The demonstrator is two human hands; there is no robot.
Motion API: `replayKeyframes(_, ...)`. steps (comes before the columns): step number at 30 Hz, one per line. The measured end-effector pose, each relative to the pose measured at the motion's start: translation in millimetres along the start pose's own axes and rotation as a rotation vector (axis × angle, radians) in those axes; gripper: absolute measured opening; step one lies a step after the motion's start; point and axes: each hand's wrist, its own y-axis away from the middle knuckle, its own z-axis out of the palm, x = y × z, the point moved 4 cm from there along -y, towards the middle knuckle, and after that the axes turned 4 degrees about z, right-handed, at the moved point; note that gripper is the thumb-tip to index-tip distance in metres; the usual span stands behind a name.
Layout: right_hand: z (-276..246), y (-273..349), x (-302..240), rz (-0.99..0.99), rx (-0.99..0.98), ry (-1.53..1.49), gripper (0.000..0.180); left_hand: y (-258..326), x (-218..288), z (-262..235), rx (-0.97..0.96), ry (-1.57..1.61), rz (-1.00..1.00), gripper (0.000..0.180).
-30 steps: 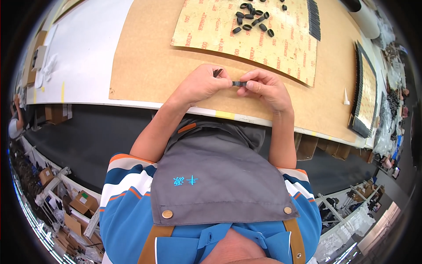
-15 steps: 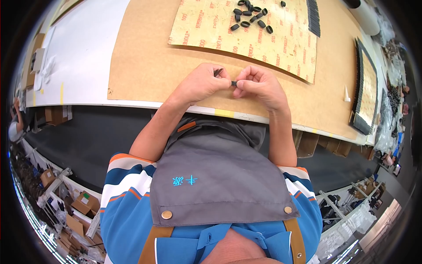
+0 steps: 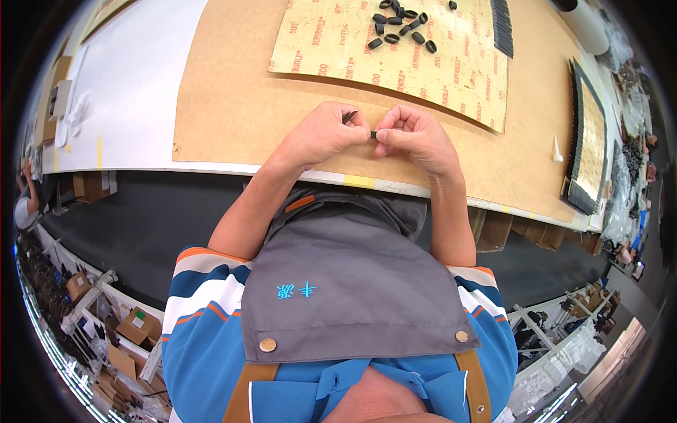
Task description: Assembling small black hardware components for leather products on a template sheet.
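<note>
Above the front part of the brown sheet (image 3: 233,120), my two hands meet at the fingertips. A small black strip (image 3: 374,134) is pinched between my left hand (image 3: 328,134) and my right hand (image 3: 417,139), mostly covered by the fingers. Another dark piece (image 3: 349,116) pokes out between the thumb and curled fingers of my left hand. Beyond them, several black loops (image 3: 393,39) lie scattered on a yellowish printed board (image 3: 338,49). A row of black strips (image 3: 502,28) lines that board's right edge.
At the right, a second board (image 3: 591,141) edged with black strips lies by a white pointed nozzle (image 3: 557,149). A white roll (image 3: 582,28) is at the far right. Cardboard boxes (image 3: 92,185) sit below the table at the left. Another person (image 3: 27,197) is at the far left.
Both hands stay nearly in place. My right thumb and fingers have shifted slightly along the small black strip, and less of it shows between the hands.
</note>
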Motion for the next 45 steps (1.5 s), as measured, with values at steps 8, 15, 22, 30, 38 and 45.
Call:
replayKeyframes(8,0,0,5,-0.008,0.001,-0.007,0.010,4,2,1,-0.012,0.003,0.000,0.010)
replayKeyframes(15,7,-6,3,-0.029,-0.013,-0.062,0.010,0,-1,-2,-0.030,0.010,0.048,0.010)
replayKeyframes(22,5,2,-1,0.057,-0.259,0.195,0.014,1,-4,3,-0.080,-0.075,0.132,0.011)
replayKeyframes(30,14,17,-13,-0.011,-0.212,0.419,0.034,9,10,0,-0.149,-0.151,0.064,0.014)
replayKeyframes(38,17,1,-6,-0.529,0.232,0.463,0.027,8,6,-5,-0.139,0.432,-0.056,0.016)
replayKeyframes(45,-19,3,-66,-0.503,0.571,0.650,0.027,10,22,14,0.131,0.617,0.315,0.034)
